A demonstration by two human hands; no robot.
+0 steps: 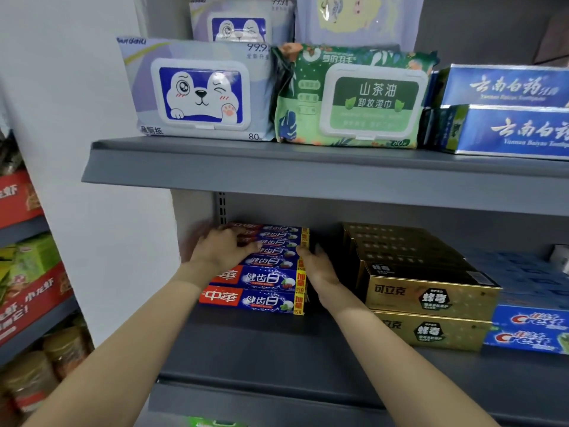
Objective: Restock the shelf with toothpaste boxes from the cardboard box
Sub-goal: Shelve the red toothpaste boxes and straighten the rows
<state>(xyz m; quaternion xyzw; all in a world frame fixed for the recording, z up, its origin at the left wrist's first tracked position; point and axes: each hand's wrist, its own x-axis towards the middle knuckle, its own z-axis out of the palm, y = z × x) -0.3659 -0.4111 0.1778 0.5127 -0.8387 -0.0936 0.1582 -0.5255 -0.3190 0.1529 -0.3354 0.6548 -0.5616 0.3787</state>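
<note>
Reaching into the middle shelf point(277, 349), a person's two hands bracket a stack of red-and-blue toothpaste boxes point(261, 278) at its left end. Each box lies flat with its long axis running left to right, printed face toward the aisle, red end left and yellow tag right; the rows step back toward the rear wall. The left hand point(223, 249) rests on top of the upper boxes, fingers curled over them. The right hand point(318, 266) presses flat against the stack's right end, fingers straight. Just beside it to the right stand gold boxes point(431, 297), then blue Crest boxes point(529, 328). Wet-wipe packs point(203, 90) sit on the shelf above.
</note>
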